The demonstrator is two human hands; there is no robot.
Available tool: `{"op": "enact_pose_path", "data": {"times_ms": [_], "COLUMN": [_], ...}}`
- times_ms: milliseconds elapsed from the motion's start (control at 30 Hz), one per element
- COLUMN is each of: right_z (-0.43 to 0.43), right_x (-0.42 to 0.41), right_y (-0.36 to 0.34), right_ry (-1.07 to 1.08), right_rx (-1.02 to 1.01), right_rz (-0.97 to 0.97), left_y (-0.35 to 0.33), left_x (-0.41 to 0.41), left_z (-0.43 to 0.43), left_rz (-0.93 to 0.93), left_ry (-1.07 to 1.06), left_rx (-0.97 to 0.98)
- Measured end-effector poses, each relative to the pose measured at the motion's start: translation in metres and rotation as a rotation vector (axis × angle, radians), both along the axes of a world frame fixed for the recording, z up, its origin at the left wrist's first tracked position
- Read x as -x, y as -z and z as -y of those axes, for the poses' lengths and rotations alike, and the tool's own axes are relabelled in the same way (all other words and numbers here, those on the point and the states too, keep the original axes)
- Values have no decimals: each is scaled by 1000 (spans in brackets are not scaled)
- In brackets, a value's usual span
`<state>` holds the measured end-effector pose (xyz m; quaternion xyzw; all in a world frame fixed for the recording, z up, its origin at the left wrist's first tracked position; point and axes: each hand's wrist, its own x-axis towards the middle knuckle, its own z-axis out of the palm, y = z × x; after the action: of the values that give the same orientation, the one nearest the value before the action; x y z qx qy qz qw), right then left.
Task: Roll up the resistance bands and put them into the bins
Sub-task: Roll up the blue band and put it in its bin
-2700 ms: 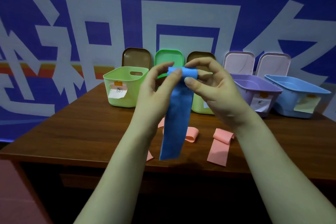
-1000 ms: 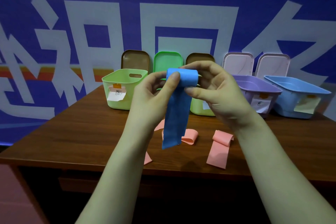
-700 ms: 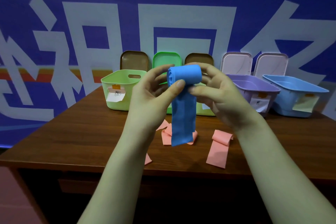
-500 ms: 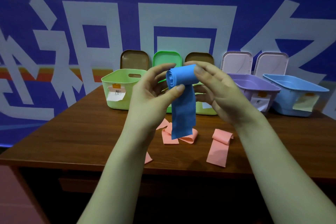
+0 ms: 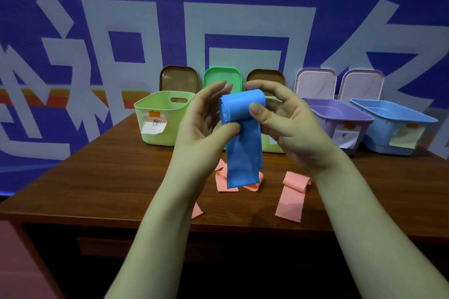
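A blue resistance band [image 5: 243, 128] is held in the air above the table, its top wound into a thick roll and a short tail hanging down. My left hand [image 5: 206, 124] holds the roll's left end, thumb under it. My right hand [image 5: 284, 119] grips the right end, thumb on the front. On the table below lie pink bands: a loose one [image 5: 228, 182] behind the tail and a half-rolled one [image 5: 292, 194] to the right. Open bins stand at the back: light green [image 5: 158, 119], purple [image 5: 340, 116], blue [image 5: 393, 124].
A brown wooden table [image 5: 109, 177] carries everything; its front edge runs just below the pink bands. Bin lids lean against the blue wall behind the bins. Another light green bin is mostly hidden behind my hands. A pink band end [image 5: 197, 211] pokes out beside my left forearm.
The roll has grown thicker and the hanging blue tail has shortened as both hands wound it up. The pink bands on the table have not moved.
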<state>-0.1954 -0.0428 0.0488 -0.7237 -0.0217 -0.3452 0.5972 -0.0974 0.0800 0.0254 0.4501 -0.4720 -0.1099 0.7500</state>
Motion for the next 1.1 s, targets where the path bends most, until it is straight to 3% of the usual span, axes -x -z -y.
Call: {"op": "enact_pose_path", "data": {"times_ms": [367,1000,1100], "right_z": [4,3,1], "right_x": [-6,0,0], "right_y": [3,7,5], "right_ry": [-89,-83,-3], "right_rx": [47,-40,-64], "right_rz": [49,-125,-132], "left_y": [-3,5,6], "left_x": [-3,-4,-4], "left_z": [1,-4,-4], "left_rz": [-56,-18,8], "left_ry": [-238,-153,-111], "left_rx": [-101,11,33]}}
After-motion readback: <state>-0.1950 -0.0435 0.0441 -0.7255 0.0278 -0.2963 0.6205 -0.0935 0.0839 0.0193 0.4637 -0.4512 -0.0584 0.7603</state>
